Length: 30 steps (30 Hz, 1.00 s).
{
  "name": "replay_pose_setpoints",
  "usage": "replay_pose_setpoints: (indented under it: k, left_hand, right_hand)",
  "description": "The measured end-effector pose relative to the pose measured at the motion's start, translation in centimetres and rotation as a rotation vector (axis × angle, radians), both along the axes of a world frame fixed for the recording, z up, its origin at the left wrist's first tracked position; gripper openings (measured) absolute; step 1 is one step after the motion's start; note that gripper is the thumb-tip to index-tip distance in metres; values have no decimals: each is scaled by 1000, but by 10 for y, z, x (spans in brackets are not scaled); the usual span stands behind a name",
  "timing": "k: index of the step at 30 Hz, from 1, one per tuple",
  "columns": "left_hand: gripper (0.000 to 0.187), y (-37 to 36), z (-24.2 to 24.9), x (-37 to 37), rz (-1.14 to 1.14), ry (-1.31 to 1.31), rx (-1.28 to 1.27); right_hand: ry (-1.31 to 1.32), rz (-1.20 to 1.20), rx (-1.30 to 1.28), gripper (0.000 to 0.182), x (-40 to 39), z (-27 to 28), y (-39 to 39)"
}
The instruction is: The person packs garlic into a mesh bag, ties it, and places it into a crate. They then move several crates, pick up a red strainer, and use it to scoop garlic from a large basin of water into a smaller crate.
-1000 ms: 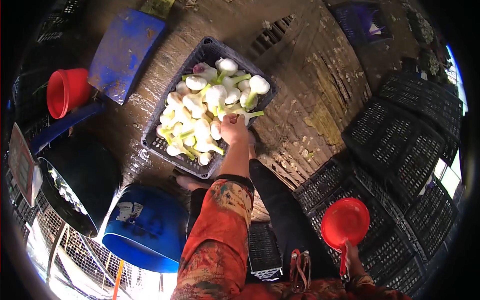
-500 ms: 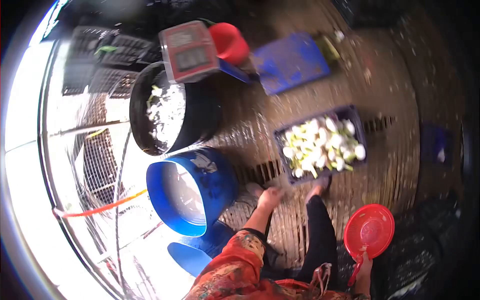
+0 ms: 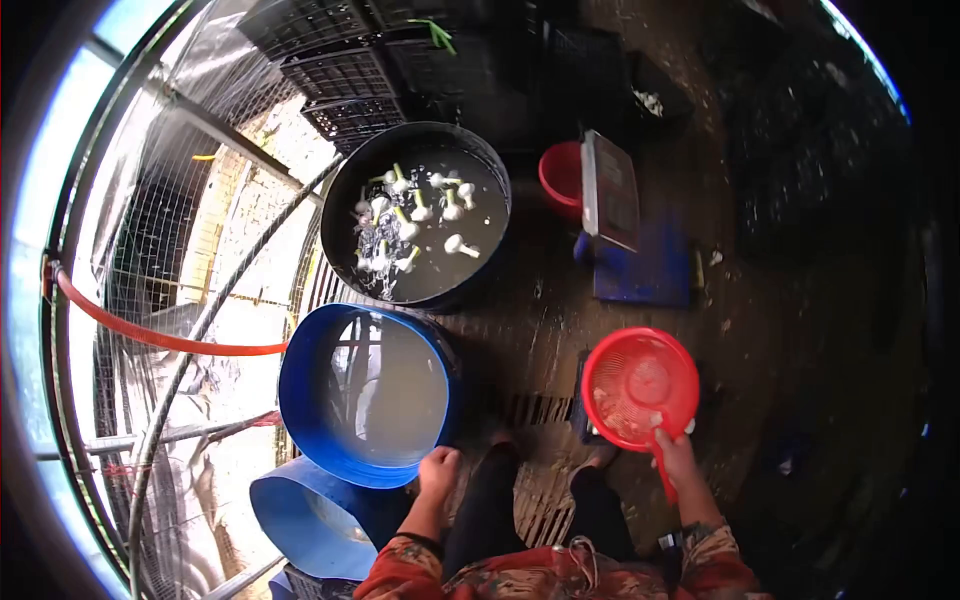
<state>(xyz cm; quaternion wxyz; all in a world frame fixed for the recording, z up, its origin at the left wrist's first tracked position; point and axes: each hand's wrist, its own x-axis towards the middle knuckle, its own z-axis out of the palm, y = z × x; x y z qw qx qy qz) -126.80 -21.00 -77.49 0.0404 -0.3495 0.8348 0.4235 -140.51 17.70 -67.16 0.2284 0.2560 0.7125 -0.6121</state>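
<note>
A red plastic strainer (image 3: 645, 385) with a handle is held in my right hand (image 3: 677, 462), its bowl above a dark crate that it mostly hides. My left hand (image 3: 438, 472) is curled closed beside the lower right rim of a blue barrel (image 3: 300, 400) holding cloudy water; what it holds, if anything, is hidden. Above that barrel stands a round black tub (image 3: 500, 240) of water, where several white bulbs (image 3: 408, 228) with green stems float, mostly on the left side amid splashing.
A scale (image 3: 612, 190) and a red bowl (image 3: 560, 175) stand near a blue board (image 3: 645, 265). Black crates (image 3: 350, 85) are stacked at the top. A light blue container (image 3: 300, 520) sits lower left, and an orange hose (image 3: 180, 342) runs to the blue barrel.
The view has turned toward the tubs. My right hand has brought the strainer over the crate, hiding most of it. My left hand is now beside the blue barrel.
</note>
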Motion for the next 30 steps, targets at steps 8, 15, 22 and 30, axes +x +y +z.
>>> replay_pose_setpoints:
  k: [8, 15, 22, 30]
  left_hand:
    - [25, -98, 56, 45, 192, -43, -134]
    - [26, -140, 49, -141, 306, -23, 133]
    - [56, -283, -88, -355, 637, 101, -162]
    - [81, -302, -159, -368, 778, -51, -378]
  right_hand:
    - [142, 463, 206, 32, -231, 20, -194]
    - [103, 487, 284, 39, -426, -94, -341]
    - [174, 500, 767, 43, -540, -234, -432]
    - [-233, 716, 241, 24, -522, -306, -524]
